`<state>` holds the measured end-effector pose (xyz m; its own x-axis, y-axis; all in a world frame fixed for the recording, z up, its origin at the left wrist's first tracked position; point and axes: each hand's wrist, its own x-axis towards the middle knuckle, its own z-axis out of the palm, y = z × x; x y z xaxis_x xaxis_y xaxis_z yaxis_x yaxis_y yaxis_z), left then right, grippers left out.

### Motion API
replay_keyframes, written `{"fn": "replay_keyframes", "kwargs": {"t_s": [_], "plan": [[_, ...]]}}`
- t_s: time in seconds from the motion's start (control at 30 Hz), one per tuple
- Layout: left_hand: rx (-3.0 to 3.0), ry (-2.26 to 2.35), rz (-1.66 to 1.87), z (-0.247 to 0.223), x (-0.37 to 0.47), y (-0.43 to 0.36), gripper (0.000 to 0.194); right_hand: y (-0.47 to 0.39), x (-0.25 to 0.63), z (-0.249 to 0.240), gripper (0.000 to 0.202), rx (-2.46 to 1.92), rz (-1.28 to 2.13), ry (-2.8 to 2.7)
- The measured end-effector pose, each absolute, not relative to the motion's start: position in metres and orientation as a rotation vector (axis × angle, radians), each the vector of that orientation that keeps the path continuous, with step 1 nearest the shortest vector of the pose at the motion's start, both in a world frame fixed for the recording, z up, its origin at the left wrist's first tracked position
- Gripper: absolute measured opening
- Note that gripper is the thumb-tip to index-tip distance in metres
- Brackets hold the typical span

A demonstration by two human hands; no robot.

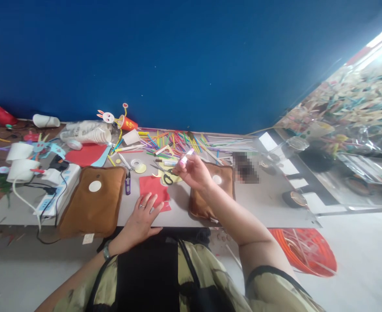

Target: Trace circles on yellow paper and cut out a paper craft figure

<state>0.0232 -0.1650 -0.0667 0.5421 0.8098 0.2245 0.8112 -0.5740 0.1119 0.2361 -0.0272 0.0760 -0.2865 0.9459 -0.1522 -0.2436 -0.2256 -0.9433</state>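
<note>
My left hand [142, 221] lies with its fingers spread over the lower edge of the red paper [153, 188]. Raised above the table, my right hand [194, 170] pinches a small white-and-pink object [187, 156]; its exact kind is hard to make out. Below that hand are black-handled scissors [168, 179] and yellow paper scraps. Left of the red paper sits a pair of purple thread snips [128, 183]. A roll of clear tape [135, 164] is just above them. Partly behind my right forearm rests a brown cushion-like pouch [204, 197].
Another brown pouch [91, 199] is at left, beside a power strip [56, 195] with plugs and cables. Colourful sticks [174, 141] lie along the blue wall. Stacked paper cups [96, 133] stand back left. An orange basket [329, 260] is below the table at right.
</note>
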Motion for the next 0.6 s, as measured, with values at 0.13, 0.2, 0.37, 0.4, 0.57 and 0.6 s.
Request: {"fn": "replay_keyframes", "kwargs": {"t_s": [0.13, 0.2, 0.37, 0.4, 0.57, 0.6], "plan": [[-2.759, -1.432, -0.399, -0.066, 0.022, -0.165, 0.079, -0.028, 0.235, 0.067, 0.030, -1.001, 1.584, -1.191], [-2.758, -1.426, -0.394, -0.065, 0.022, -0.165, 0.078, -0.027, 0.235, 0.059, 0.030, -1.046, 1.475, -1.381], [-2.741, -1.442, -0.404, -0.061, 0.022, -0.166, 0.072, -0.021, 0.244, 0.047, 0.028, -1.574, 0.590, -2.295], [-2.742, -1.439, -0.406, -0.060, 0.022, -0.166, 0.071, -0.018, 0.247, 0.046, 0.028, -1.688, 0.391, -2.405], [-2.726, -1.415, -0.422, -0.057, 0.022, -0.167, 0.067, 0.006, 0.257, 0.040, 0.032, -1.976, 0.117, -2.493], [-2.723, -1.411, -0.423, -0.057, 0.021, -0.167, 0.067, 0.010, 0.259, 0.038, 0.033, -1.999, 0.119, -2.482]]}}
